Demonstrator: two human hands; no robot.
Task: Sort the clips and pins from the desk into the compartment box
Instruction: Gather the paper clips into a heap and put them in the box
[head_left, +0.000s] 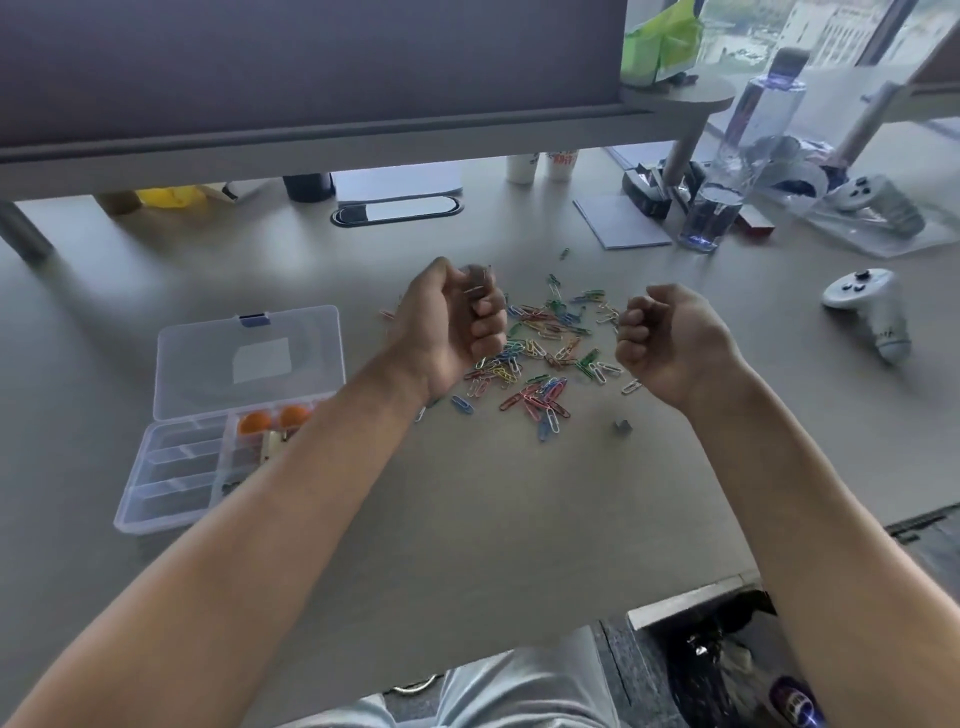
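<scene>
Head view: grey desk (467, 519) w/ window (831, 26) behind.

Soft daylight from window (831, 31) (upper right); mild blur, wide-angle bending at edges.

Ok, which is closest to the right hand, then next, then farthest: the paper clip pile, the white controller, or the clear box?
In the head view, from the right hand:
1. Paper clip pile, just to its left on the desk.
2. White controller, off to its right.
3. Clear compartment box, far left, beyond the left arm.
</scene>
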